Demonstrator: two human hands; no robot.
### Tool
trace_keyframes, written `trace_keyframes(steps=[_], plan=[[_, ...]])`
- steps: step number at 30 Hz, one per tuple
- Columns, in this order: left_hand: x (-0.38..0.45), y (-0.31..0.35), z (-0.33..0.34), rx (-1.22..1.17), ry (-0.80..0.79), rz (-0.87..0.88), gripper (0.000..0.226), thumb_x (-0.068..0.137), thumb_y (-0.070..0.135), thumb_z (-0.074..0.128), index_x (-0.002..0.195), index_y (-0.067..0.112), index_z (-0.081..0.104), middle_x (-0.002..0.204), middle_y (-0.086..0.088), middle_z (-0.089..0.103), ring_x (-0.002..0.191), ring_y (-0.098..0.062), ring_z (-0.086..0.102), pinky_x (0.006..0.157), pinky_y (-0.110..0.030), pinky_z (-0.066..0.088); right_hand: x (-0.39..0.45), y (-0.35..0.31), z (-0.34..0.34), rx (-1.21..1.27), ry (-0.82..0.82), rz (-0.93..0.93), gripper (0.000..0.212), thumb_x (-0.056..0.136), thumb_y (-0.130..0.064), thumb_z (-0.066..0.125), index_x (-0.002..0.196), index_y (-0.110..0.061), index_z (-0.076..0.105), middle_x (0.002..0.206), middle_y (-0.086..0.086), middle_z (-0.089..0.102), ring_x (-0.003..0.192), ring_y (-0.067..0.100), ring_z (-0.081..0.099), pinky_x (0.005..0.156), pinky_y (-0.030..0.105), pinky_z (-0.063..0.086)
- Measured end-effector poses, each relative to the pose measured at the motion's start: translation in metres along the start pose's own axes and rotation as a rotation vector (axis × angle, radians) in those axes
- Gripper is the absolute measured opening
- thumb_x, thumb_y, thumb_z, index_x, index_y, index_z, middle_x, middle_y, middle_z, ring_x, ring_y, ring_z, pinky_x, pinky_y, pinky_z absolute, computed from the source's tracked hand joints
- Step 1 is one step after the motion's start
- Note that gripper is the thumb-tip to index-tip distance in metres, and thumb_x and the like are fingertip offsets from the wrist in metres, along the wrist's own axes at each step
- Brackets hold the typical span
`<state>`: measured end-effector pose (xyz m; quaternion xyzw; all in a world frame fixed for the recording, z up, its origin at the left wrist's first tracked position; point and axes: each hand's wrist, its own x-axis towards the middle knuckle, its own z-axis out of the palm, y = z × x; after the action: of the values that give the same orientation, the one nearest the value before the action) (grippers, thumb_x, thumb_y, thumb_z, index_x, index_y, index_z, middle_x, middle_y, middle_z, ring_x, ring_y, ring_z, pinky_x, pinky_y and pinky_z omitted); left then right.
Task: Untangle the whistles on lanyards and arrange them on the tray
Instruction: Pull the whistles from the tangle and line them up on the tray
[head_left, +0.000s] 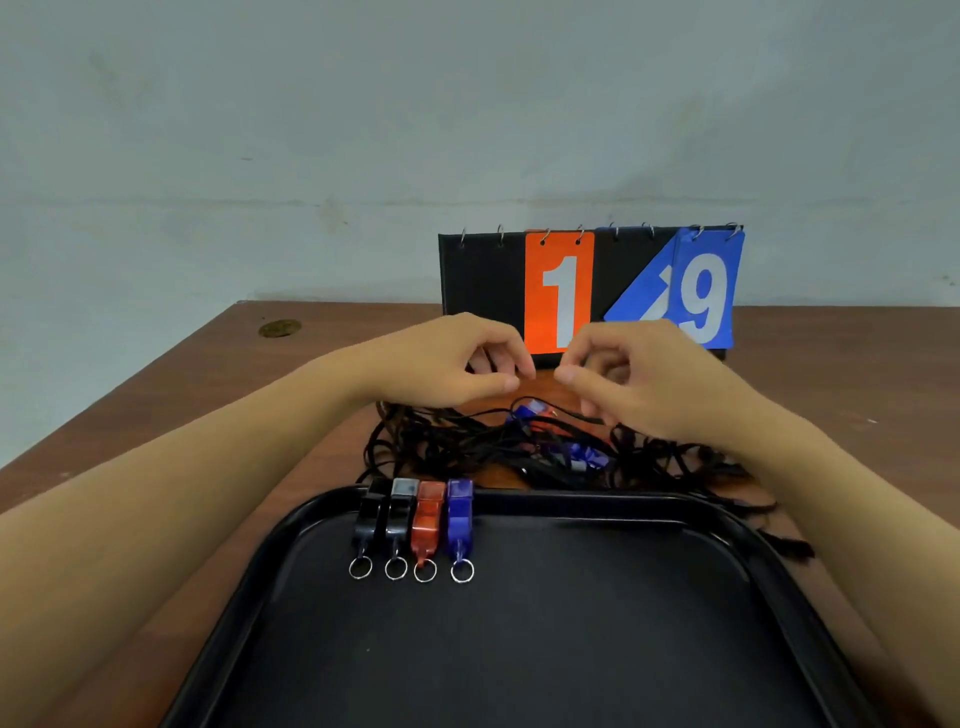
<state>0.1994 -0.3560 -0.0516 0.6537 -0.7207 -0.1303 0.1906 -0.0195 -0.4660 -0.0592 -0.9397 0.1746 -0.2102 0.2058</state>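
Both hands hover over the surface, fingertips nearly meeting. The left hand and right hand have curled fingers, thumb against forefinger; whether they pinch a cord I cannot tell. Just below the fingers lies the tangle of black lanyards and whistles. Nearer still, four whistles sit side by side on the tray.

Both bare forearms reach forward and converge. The left hand and right hand sit raised, nearly touching, fingers curled, each thumb meeting its forefinger in a pinch.
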Motion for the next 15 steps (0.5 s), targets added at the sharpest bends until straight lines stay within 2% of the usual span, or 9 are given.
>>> trace_keyframes(steps=[4,7,10,11,15], plan=[[0.027,-0.012,0.014,0.034,-0.075,-0.074,0.012,0.101,0.027,0.064,0.109,0.035,0.065,0.108,0.017,0.068,0.093,0.003,0.068,0.09,-0.025,0.056,0.004,0.022,0.015,-0.16,-0.198,-0.01,0.005,0.098,-0.028,0.063,0.096,-0.033,0.064,0.08,-0.014,0.07,0.073,-0.002,0.065,0.067,0.016,0.047],[0.032,-0.017,0.02,0.013,-0.158,-0.111,0.011,0.1,0.029,0.065,0.109,0.033,0.061,0.109,0.017,0.066,0.092,0.002,0.069,0.085,-0.024,0.056,0.006,0.034,0.012,-0.179,-0.251,0.05,0.01,0.1,-0.021,0.06,0.1,-0.031,0.064,0.091,-0.011,0.07,0.084,0.004,0.066,0.076,0.023,0.052],[0.031,-0.018,0.023,-0.009,-0.202,-0.105,0.012,0.102,0.024,0.062,0.107,0.035,0.059,0.108,0.018,0.065,0.084,0.015,0.064,0.078,-0.016,0.05,0.006,0.037,0.011,-0.185,-0.28,0.083,0.002,0.099,-0.031,0.062,0.1,-0.029,0.063,0.089,-0.011,0.068,0.082,0.005,0.063,0.072,0.022,0.048],[0.031,-0.017,0.023,-0.028,-0.205,-0.109,0.015,0.102,0.023,0.061,0.107,0.037,0.058,0.108,0.018,0.065,0.083,0.015,0.064,0.078,-0.016,0.049,0.007,0.036,0.011,-0.192,-0.282,0.094,0.007,0.098,-0.035,0.063,0.101,-0.029,0.062,0.088,-0.011,0.067,0.081,0.005,0.063,0.07,0.021,0.046],[0.032,-0.012,0.023,-0.076,-0.269,-0.114,0.018,0.101,0.025,0.063,0.109,0.039,0.057,0.115,0.013,0.065,0.095,-0.002,0.068,0.087,-0.023,0.056,0.008,0.036,0.012,-0.274,-0.307,0.154,0.026,0.094,-0.042,0.067,0.113,-0.028,0.055,0.088,-0.013,0.06,0.08,0.004,0.058,0.067,0.02,0.043]])
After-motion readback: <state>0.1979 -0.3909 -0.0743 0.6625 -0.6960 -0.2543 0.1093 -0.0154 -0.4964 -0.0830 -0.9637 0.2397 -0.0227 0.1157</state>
